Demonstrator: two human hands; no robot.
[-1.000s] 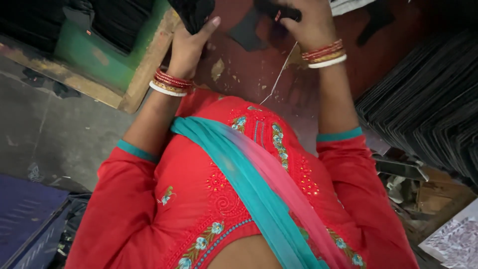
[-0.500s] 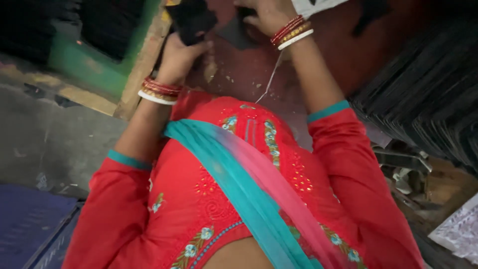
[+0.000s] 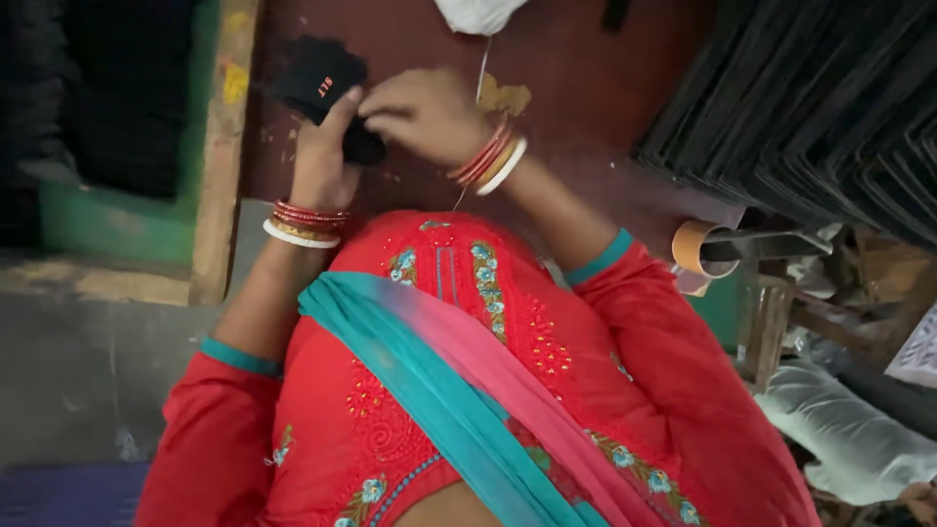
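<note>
A small black fabric piece (image 3: pixel 317 80) with a tiny orange mark lies on the dark red tabletop (image 3: pixel 576 68). My left hand (image 3: pixel 320 161) grips its near edge from below. My right hand (image 3: pixel 425 112) pinches the same black piece beside the left hand, fingers closed on it. A thin pale thread (image 3: pixel 482 66) runs from near my right wrist toward a white cloth (image 3: pixel 478 14) at the top edge. Both wrists carry red and white bangles. My red top with a teal and pink scarf fills the lower view.
A tall stack of black flat pieces (image 3: pixel 810 107) leans at the right. A roll of brown tape (image 3: pixel 695 249) sits at the table's right end. A wooden strip (image 3: pixel 223 146) borders the table on the left, with a green surface (image 3: pixel 107 220) beyond. White sacks (image 3: pixel 849 439) lie lower right.
The view has shifted so both hands sit lower in the frame. My right hand has come left to meet the left hand on the black piece.
</note>
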